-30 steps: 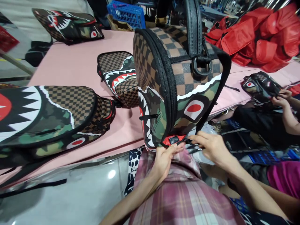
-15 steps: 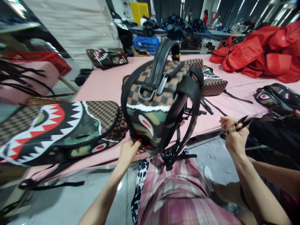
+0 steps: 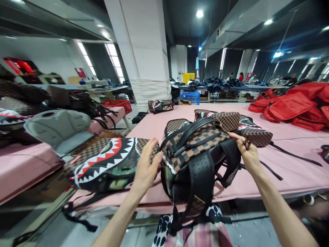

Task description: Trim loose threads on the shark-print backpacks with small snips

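Observation:
A brown-checked backpack [image 3: 200, 145] with black straps stands upright at the table's front edge, its strap side towards me. My left hand [image 3: 147, 166] is at its left side, fingers outstretched; whether they touch the bag I cannot tell. The fingertips of my right hand [image 3: 248, 152] reach the bag's upper right edge. Curled in that hand is a small dark tool [image 3: 247, 142], the black scissors from the earlier view, now mostly hidden. Left of the bag lies another checked backpack [image 3: 113, 164] with a shark-mouth print, partly behind my left hand.
The table [image 3: 257, 175] has a pink cover. More checked bags [image 3: 255, 132] lie beyond the backpack, and red bags [image 3: 295, 106] are heaped at the right. A grey chair [image 3: 61, 128] stands at the left, a white pillar [image 3: 144, 51] behind. Loose straps trail over the front edge.
The backpack has turned, bringing its straps towards me. My left hand has let go of its lower front and opened. My right hand has moved in from the right to the bag. My view has tilted up.

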Demonstrator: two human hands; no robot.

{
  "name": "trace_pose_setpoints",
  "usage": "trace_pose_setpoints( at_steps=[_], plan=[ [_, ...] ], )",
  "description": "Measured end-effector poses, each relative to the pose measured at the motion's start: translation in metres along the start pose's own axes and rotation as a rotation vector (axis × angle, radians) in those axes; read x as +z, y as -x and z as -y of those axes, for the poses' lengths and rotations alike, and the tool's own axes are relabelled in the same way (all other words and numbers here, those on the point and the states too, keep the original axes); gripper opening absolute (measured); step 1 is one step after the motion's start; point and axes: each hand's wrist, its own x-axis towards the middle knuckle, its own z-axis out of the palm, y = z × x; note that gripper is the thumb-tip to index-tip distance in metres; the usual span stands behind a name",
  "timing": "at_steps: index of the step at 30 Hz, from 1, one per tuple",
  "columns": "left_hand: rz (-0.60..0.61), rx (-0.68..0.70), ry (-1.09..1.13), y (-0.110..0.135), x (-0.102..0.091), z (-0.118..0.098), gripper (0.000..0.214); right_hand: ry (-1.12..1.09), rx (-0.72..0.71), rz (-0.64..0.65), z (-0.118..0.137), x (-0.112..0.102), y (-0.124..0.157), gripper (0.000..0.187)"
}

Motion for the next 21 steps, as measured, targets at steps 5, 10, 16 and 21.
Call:
trace_pose_setpoints(
  at_steps=[5,10,16,21],
  plan=[
    [0.198,0.206,0.083,-0.008,0.034,-0.036,0.052,0.377,-0.23,-0.122,0.049,-0.019,0.009,0.019],
    [0.182,0.246,0.122,0.027,0.057,-0.056,0.051,0.667,-0.47,0.314,0.116,-0.007,0.037,0.03],
    [0.203,0.362,0.072,0.037,0.051,-0.07,0.036,0.737,-0.414,0.41,0.133,-0.004,0.048,0.021],
    [0.239,0.57,0.14,0.034,0.045,-0.069,0.022,0.607,-0.297,0.49,0.132,-0.013,0.05,0.014]
  ],
)
